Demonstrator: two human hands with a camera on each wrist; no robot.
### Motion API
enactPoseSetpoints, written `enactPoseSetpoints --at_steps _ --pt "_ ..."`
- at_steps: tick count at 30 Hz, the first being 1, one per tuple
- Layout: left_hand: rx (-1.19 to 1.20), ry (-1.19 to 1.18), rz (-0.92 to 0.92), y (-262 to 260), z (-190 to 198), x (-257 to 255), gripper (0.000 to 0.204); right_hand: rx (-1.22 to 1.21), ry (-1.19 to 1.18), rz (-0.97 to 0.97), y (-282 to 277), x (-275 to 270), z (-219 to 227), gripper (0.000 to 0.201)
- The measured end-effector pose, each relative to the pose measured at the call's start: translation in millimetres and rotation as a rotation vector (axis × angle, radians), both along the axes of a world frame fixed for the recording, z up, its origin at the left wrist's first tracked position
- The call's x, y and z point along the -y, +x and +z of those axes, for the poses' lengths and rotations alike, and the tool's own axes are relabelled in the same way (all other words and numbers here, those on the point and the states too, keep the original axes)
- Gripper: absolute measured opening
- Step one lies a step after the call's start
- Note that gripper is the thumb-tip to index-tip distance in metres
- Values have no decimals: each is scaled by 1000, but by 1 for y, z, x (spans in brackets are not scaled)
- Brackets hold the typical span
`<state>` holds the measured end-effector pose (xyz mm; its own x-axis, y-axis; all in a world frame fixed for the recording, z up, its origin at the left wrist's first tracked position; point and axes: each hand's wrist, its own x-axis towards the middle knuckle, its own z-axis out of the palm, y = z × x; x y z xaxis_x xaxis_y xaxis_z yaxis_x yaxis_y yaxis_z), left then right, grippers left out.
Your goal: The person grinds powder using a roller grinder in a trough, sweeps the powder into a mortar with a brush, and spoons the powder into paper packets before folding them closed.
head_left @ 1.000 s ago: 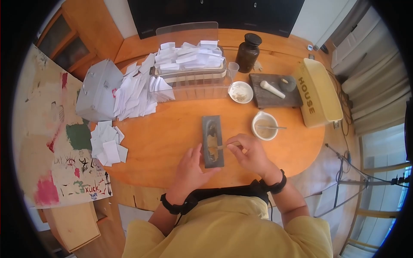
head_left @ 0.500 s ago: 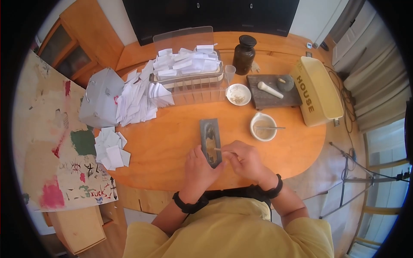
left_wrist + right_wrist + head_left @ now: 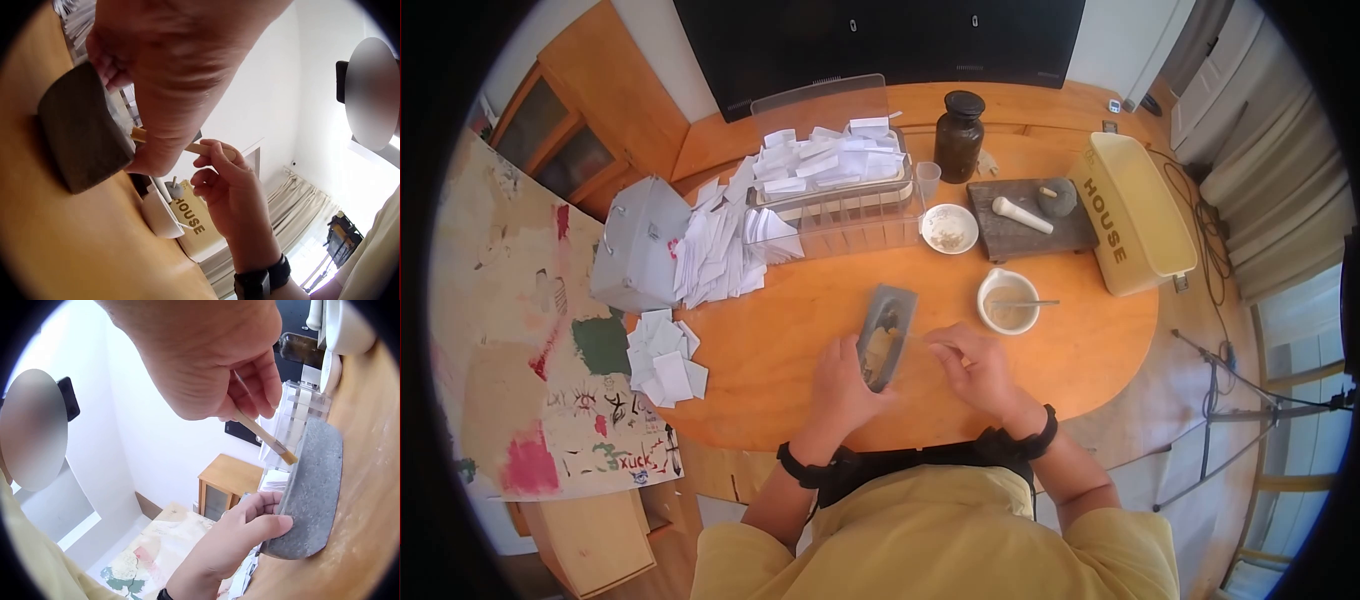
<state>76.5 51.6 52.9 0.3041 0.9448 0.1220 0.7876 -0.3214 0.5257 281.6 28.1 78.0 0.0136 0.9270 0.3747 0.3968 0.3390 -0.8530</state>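
My left hand (image 3: pixel 847 388) grips the near end of a grey stone trough (image 3: pixel 897 305), thumb on one side and fingers on the other. The trough is tilted, and tan powder (image 3: pixel 881 350) lies in its hollow. In the right wrist view, my right hand (image 3: pixel 212 362) pinches a small brush (image 3: pixel 257 429) by its pale wooden handle. The yellowish bristles are right at the trough's rim. A white mortar (image 3: pixel 993 318) with a thin stick in it stands to the right of both hands.
Behind are a white dish (image 3: pixel 949 229), a dark board (image 3: pixel 983 220) carrying a white pestle (image 3: pixel 1020 214), and a brown jar (image 3: pixel 958 140). A yellow bin (image 3: pixel 1135 215) stands right. Paper slips (image 3: pixel 722 245) and a clear box (image 3: pixel 850 228) of more slips lie at back left.
The trough has turned so that its far end leans right. The right hand has drawn the brush from inside the hollow toward the right rim. The head view has shifted slightly.
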Motion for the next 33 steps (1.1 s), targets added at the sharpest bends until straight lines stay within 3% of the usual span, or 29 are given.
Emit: enactPoseSetpoints --at_steps 7,13,33 --pt "53 -75 -223 -32 10 -28 68 62 50 18 7 -1 3 13" --pt "37 -133 -308 -39 14 -40 69 119 98 37 11 -7 -5 13" --pt "32 -142 -322 -40 19 -40 68 167 91 39 14 -5 -2 11"
